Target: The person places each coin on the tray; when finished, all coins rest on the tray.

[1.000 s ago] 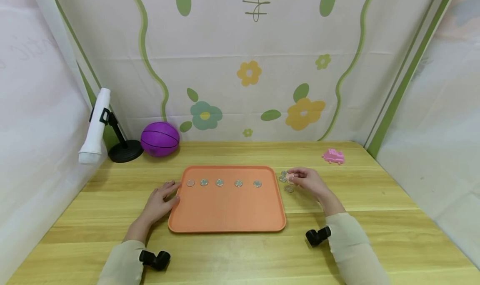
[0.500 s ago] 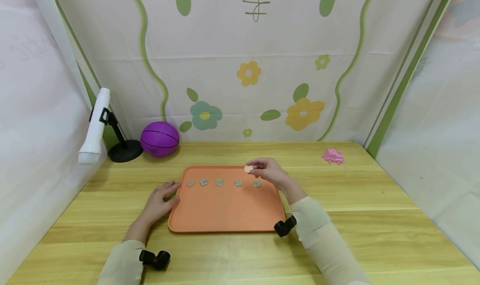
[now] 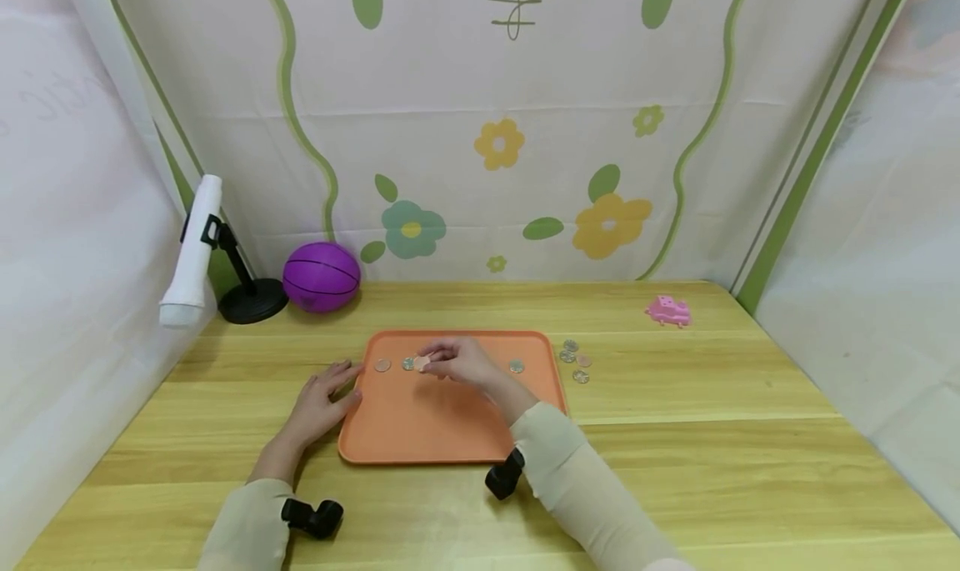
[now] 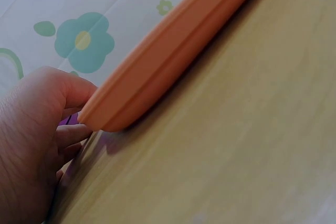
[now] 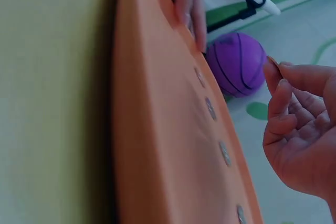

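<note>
Right hand (image 3: pixel 463 361): pinching copper coin (image 3: pixel 422 363) above orange tray (image 3: pixel 450 425), frame centre; left hand (image 3: pixel 324 402), fingers relaxed, touching tray's left edge.

Staged recording booth, not a lived-in room: a light wood surface (image 3: pixel 675 438) boxed in on three sides by hung fabric backdrop (image 3: pixel 525 137) printed with flowers and green wavy lines, creases visible. A white lamp on a black stand (image 3: pixel 198 246) is aimed at the surface from the back left corner. Props are toy-like and sparse: purple ball (image 3: pixel 322 277), small pink toy (image 3: pixel 667 311), orange tray (image 3: pixel 420 429) with coins (image 3: pixel 575 359) beside it.
</note>
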Action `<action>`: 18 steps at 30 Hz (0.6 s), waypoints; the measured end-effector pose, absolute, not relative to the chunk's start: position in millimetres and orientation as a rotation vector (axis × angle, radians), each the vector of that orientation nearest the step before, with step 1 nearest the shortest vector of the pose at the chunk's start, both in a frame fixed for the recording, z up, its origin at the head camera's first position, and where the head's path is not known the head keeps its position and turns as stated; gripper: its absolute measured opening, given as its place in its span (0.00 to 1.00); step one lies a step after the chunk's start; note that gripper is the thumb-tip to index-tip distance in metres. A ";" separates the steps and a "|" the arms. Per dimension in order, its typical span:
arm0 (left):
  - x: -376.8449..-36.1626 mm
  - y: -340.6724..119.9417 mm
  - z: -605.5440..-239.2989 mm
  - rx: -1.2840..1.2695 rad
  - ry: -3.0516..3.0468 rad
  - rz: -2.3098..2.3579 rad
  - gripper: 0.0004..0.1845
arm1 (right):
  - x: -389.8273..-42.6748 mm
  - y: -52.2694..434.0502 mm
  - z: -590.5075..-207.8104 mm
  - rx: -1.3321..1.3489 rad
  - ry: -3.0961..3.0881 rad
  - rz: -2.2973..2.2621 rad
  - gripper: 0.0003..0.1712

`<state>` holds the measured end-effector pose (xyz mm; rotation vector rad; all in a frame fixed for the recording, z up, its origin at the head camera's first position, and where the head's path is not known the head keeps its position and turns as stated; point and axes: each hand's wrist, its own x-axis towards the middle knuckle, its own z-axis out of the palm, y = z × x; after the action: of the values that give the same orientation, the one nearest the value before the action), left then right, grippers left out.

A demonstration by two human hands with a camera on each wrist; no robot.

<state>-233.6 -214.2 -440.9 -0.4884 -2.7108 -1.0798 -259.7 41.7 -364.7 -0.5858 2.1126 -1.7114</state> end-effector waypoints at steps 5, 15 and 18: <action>-235.2 -213.9 -441.7 -0.500 -2.690 -1.058 0.23 | -261.4 15.3 -387.9 -0.611 2.015 -1.761 0.15; -235.9 -214.0 -441.4 -0.477 -2.731 -1.046 0.23 | -252.8 -19.8 -415.2 -0.454 2.004 -1.738 0.10; -235.6 -214.0 -441.1 -0.475 -2.730 -1.049 0.23 | -251.2 -23.6 -417.4 -0.431 1.974 -1.740 0.09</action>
<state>-235.6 -214.0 -441.1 -0.4749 -2.7303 -1.0493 -251.2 -23.6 -417.4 -0.4305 1.9740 -1.7399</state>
